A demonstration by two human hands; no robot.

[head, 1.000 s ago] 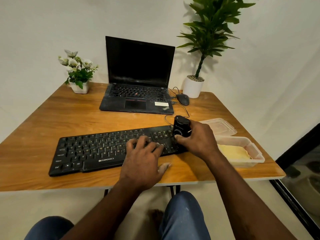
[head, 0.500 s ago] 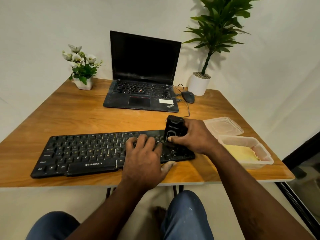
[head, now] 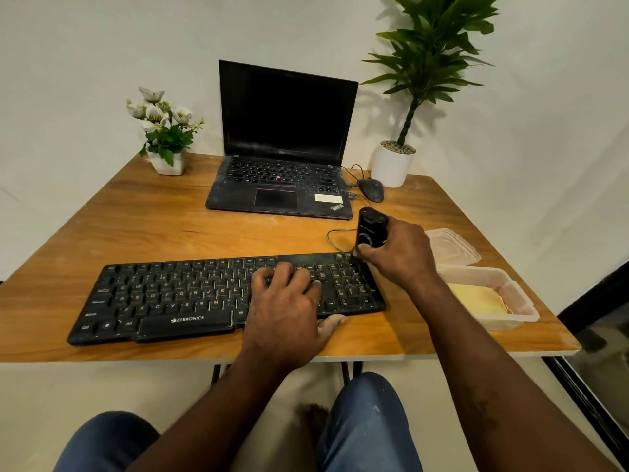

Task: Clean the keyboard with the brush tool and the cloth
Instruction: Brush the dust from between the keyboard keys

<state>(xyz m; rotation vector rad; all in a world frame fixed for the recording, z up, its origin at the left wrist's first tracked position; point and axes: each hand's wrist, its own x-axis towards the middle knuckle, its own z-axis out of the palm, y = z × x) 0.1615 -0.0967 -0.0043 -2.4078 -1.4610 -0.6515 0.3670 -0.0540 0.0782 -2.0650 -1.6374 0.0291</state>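
While the left hand (head: 286, 308) rests flat on the keyboard (head: 170, 294) by the front edge of the counter (head: 153, 226), the right hand (head: 398, 257) grips the brush tool (head: 371, 228).

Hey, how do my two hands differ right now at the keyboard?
The left hand rests palm-down with its fingers on the keys and holds nothing, while the right hand is curled round the black brush tool. The left hand lies right of the middle of the keyboard, while the right hand is at its far right corner. Both are over the keyboard's right half.
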